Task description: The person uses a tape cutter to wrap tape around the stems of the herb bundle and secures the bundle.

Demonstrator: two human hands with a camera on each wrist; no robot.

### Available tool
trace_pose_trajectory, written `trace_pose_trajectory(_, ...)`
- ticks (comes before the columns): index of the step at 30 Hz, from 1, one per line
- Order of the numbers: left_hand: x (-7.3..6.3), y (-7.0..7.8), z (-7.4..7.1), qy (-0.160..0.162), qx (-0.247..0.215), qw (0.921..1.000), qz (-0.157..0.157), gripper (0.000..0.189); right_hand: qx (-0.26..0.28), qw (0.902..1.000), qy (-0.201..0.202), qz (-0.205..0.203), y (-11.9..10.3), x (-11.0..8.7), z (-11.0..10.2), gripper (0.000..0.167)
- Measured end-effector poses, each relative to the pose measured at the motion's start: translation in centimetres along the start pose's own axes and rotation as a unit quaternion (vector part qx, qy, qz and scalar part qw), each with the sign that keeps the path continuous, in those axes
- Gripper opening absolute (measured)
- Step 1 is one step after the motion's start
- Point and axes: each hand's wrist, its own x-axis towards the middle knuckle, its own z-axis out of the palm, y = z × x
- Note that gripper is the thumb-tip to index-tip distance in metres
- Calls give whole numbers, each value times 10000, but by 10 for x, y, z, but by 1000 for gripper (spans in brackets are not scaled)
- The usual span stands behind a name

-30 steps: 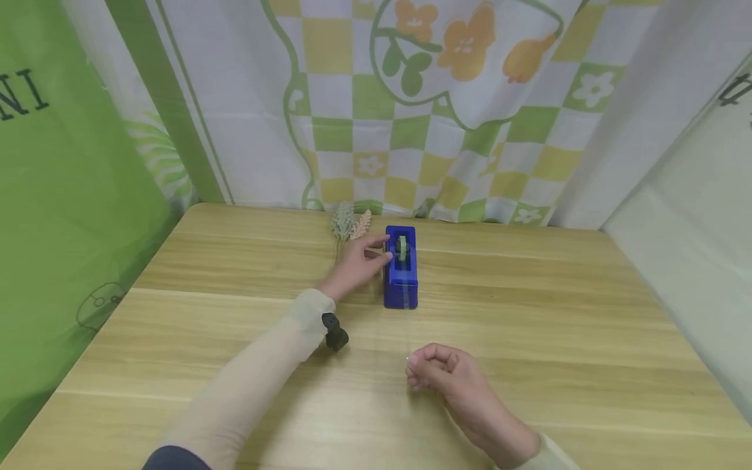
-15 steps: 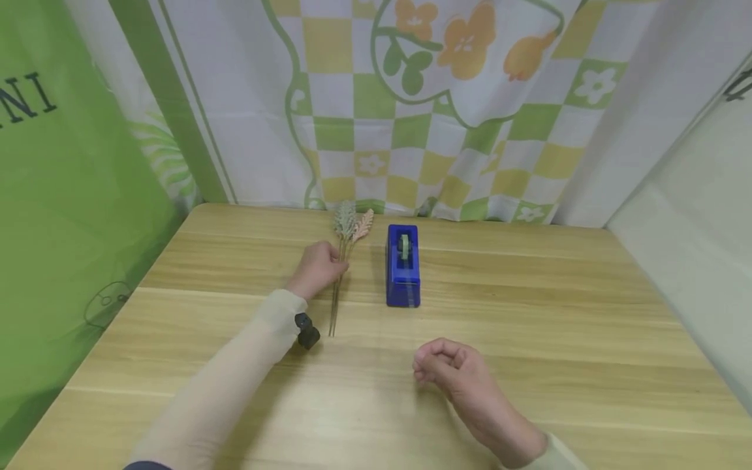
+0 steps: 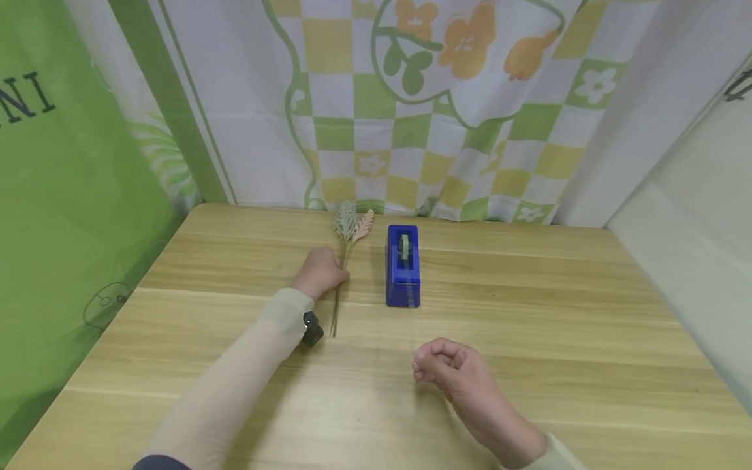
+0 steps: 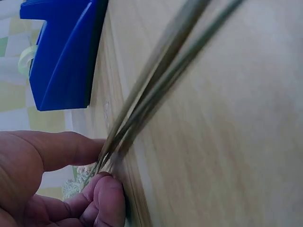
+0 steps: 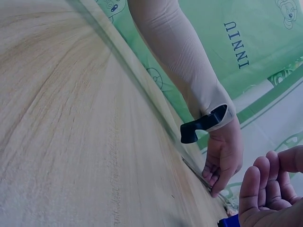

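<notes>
My left hand (image 3: 320,271) pinches the thin stems of two artificial flower sprigs (image 3: 345,222), one grey-green and one pink. In the left wrist view, the stems (image 4: 142,109) pass between thumb and fingertips, close over the wood. To the right of the sprigs stands a blue tape dispenser (image 3: 403,266) with a roll of clear tape (image 3: 405,247) in it. A faint clear strip comes down its front toward my right hand (image 3: 455,382), whose thumb and index fingertip meet in a pinch at the near side. The strip's end is hidden at these fingertips.
Everything sits on a wood-grain table (image 3: 558,313). A checked curtain (image 3: 411,143) hangs behind its far edge, a green cloth (image 3: 70,196) is at the left and a pale cloth (image 3: 693,163) at the right. The left wrist wears a black camera mount (image 3: 313,329).
My left hand has left the dispenser's side, moved left to the sprigs and taken hold of their stems, then slid slightly nearer along them. My right hand has barely moved.
</notes>
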Motion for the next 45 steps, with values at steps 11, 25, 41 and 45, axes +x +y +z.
trace_pose_trajectory(11,-2,0,0,106,-287,9995,-32,42,25,10000,31,30,1,0,2,3)
trace_pose_trajectory(25,-26,-9,-18,911,-720,9895,864,16,-139,9999,33,40,-3,0,2,6)
trace_pose_trajectory(41,-65,-14,-35,1258,-1316,9654,1867,18,-116,9999,24,39,-2,0,0,5)
trace_pose_trajectory(45,-76,-24,-40,1422,-1182,9653,1845,20,-130,9999,2,15,-2,0,1,7)
